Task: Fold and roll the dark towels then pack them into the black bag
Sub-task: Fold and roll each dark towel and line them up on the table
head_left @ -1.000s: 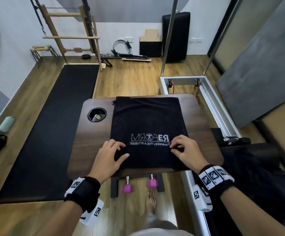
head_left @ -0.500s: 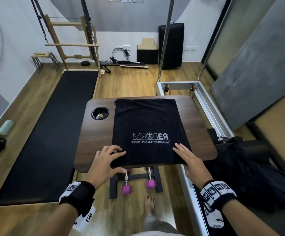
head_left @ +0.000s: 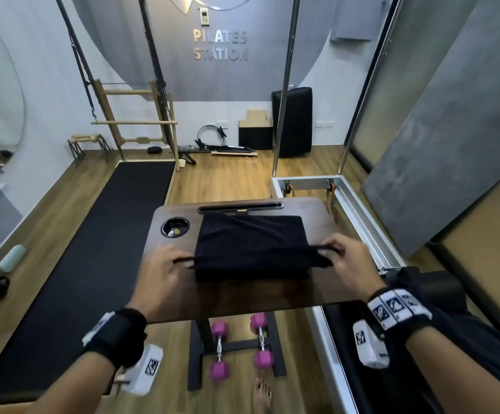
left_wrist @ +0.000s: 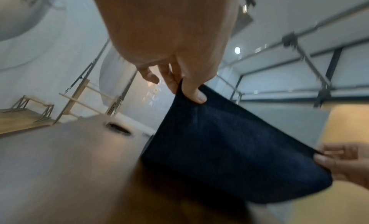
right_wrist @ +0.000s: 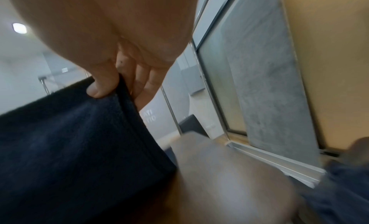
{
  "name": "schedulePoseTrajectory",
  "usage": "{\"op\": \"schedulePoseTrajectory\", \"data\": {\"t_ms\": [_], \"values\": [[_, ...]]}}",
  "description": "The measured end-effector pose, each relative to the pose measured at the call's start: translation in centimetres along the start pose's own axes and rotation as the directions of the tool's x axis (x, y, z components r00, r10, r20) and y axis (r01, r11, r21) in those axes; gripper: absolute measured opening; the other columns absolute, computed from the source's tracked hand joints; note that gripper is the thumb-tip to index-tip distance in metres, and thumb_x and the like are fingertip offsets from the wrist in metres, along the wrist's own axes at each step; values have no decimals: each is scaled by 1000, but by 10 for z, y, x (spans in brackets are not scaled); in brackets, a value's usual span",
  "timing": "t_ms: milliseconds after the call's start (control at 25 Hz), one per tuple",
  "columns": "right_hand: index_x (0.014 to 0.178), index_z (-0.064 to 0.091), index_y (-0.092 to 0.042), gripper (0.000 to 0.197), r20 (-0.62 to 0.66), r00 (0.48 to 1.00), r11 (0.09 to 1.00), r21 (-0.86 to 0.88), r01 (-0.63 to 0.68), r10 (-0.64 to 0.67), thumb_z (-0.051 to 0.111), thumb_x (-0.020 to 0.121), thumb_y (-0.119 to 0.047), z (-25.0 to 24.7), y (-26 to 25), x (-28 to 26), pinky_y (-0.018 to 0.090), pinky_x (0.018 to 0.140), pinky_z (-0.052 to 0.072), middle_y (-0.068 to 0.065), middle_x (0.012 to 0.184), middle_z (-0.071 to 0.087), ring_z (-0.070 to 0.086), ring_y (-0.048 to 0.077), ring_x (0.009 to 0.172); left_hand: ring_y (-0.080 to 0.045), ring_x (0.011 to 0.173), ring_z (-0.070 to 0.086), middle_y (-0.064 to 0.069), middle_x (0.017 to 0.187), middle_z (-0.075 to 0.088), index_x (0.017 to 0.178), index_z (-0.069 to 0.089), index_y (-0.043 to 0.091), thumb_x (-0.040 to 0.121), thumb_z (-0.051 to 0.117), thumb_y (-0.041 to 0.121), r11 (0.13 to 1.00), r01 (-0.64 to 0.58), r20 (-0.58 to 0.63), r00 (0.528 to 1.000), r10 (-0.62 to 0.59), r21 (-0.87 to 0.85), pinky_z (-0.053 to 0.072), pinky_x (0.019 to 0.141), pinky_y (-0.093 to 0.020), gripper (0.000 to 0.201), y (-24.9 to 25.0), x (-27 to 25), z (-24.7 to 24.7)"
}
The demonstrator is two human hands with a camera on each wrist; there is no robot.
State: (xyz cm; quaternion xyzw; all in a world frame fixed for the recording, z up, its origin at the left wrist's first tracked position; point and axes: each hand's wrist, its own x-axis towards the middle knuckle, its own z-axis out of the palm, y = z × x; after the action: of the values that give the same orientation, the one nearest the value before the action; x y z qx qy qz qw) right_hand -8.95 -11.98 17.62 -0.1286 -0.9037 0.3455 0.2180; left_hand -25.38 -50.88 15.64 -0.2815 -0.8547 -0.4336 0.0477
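Towel first: we've got one dark towel lying on the walnut table, its near edge lifted off the wood and carried toward the far edge. Our left hand pinches the near-left corner between thumb and fingers, and the left wrist view shows the thumb pressed right on the hem. Our right hand does the same at the near-right corner, the cloth stretched taut between the two. Both hands are well apart, one at each side of the towel, clamped on fabric.

We'd call this the first fold in progress: the lifted half hangs over the flat half, not yet laid down. No roll has been started, and nothing is packed. Which dark shape is the black bag, we can't tell; there is dark fabric heaped to our right and another dark shape at the far left edge.

Left of the towel sits the table's cup recess, and along the far edge a slot. Below the table, two pink dumbbells lie on the floor.

Still ahead, as we judge it: lay the fold, roll, pack.
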Motion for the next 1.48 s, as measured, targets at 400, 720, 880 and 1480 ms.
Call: {"op": "schedulePoseTrajectory", "data": {"t_ms": [400, 720, 880, 1480], "values": [[85, 65, 2, 14, -161, 985, 900, 436, 9, 68, 76, 92, -4, -97, -106, 120, 24, 39, 43, 7, 59, 62, 58, 19, 39, -12, 50, 71, -12, 90, 79, 100, 78, 12, 91, 81, 7, 912, -19, -391, 907, -157, -411, 54, 47, -21, 10, 117, 121, -87], [97, 66, 6, 14, -171, 971, 780, 625, -27, 170, 74, 94, -5, -115, -108, 131, 24, 34, 41, 13, 66, 64, 57, 23, 36, -35, 62, 77, -17, 97, 77, 104, 70, 2, 94, 80, 16, 806, -25, -294, 937, -187, -592, 51, 38, -25, 19, 117, 140, -92], [103, 63, 5, 9, -73, 964, 763, 628, -154, 255, 66, 99, -2, -92, -99, 138, 33, 55, 63, 25, 90, 64, 74, 35, 62, -39, 77, 80, -19, 105, 67, 111, 58, -3, 103, 66, 9, 771, 122, -107, 965, -240, -625, 59, 47, -30, 17, 104, 150, -72], [92, 72, -14, 11, -114, 957, 818, 551, -164, 268, 67, 100, -9, -23, -19, 71, 26, 59, 59, 10, 83, 78, 77, 24, 70, -5, 59, 55, 7, 75, 67, 98, 69, 18, 107, 60, 16, 858, 196, -128, 949, -288, -474, 44, 52, -20, 12, 26, 95, -2]]}}
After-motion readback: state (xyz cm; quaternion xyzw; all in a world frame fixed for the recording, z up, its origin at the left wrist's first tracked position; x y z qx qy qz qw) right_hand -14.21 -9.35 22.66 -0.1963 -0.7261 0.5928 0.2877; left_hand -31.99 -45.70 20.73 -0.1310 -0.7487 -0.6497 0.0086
